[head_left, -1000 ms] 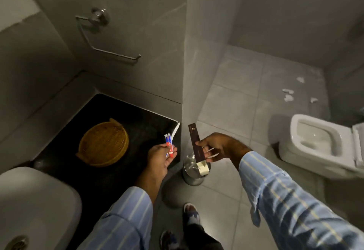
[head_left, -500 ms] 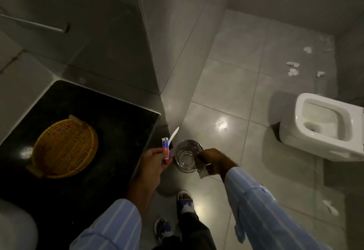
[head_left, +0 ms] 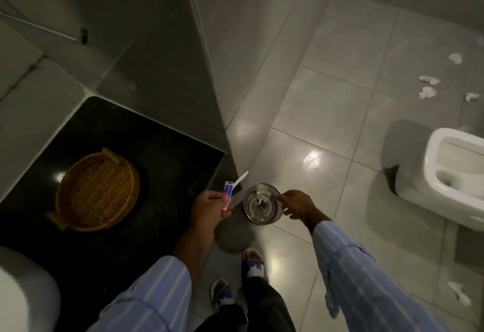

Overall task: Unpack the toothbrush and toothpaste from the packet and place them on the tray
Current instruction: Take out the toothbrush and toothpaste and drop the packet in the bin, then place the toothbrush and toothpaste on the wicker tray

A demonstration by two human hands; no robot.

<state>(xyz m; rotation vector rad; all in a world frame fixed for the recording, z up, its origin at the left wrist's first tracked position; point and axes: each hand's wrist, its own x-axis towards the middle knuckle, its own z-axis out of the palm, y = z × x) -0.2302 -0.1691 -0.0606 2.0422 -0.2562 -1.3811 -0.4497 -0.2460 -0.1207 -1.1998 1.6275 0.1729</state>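
Toothpaste [head_left: 226, 197] tube + white toothbrush [head_left: 239, 180] sit together in left hand [head_left: 209, 207], over the table [head_left: 167, 174] edge, well apart from the wicker tray [head_left: 97, 190]. Both prob. light; tube soft, squeezes if pinched hard, so hold mid-body; brush stiff, thin, a bit slippery, take by handle. Left fingers [head_left: 218, 196] curled tight round both. Right hand [head_left: 297, 204] over the steel bin [head_left: 262, 204] on the floor, fingers spread loose w/ nothing held, one at the rim.
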